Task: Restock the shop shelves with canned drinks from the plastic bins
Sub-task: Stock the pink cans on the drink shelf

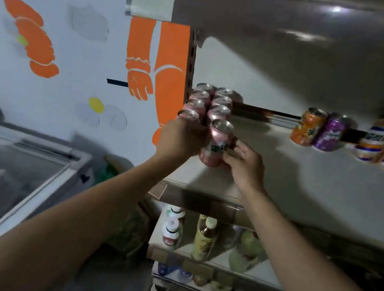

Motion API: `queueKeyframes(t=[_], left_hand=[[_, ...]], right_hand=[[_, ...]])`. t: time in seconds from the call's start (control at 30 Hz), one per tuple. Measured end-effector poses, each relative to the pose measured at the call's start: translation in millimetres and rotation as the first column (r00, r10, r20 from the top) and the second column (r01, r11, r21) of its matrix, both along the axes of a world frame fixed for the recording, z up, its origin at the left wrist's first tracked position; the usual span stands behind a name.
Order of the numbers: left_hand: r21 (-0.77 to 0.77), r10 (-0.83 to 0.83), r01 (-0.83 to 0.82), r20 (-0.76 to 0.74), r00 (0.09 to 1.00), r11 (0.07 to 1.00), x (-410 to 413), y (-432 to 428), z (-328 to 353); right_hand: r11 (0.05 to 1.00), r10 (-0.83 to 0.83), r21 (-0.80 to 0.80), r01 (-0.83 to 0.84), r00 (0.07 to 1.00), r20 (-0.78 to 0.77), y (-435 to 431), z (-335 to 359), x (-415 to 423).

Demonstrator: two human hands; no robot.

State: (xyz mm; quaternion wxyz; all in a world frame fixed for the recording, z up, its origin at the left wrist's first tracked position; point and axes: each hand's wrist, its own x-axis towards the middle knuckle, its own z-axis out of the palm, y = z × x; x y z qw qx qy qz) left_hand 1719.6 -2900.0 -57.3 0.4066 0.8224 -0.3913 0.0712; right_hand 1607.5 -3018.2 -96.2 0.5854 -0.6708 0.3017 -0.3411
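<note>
Head view: right hand (pixel 244 163) grips a pink can (pixel 218 140) at the shelf (pixel 280 171) left end, left hand (pixel 180 140) hold unclear; a nudge could topple neighbouring cans (pixel 221 101).

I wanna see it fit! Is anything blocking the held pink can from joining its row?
Nothing visible blocks it. The pink can, held by the right hand, sits just in front of the pink rows on the shelf.

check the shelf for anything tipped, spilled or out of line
Nothing spilled or damaged. The orange metal can and purple metal can at the back lean sideways, though the wide lens may cause that. The front pink metal can, between the left hand and right hand, looks tilted.
</note>
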Motion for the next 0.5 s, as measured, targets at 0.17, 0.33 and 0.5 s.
queueKeyframes(t=[0.17,0.33,0.5], left_hand=[[-0.034,-0.007,0.011,0.112,0.994,0.999,10,-10,-3],[-0.032,0.052,-0.046,0.226,0.973,0.998,12,-9,-5],[-0.027,0.101,-0.098,0.177,0.979,0.995,19,-7,-12]], right_hand=[[1.000,0.001,-0.027,-0.001,1.000,-0.016,-6,2,11],[0.999,0.028,-0.037,-0.029,0.999,-0.033,-8,0,12],[0.998,0.057,-0.040,-0.059,0.998,-0.038,-6,-2,19]])
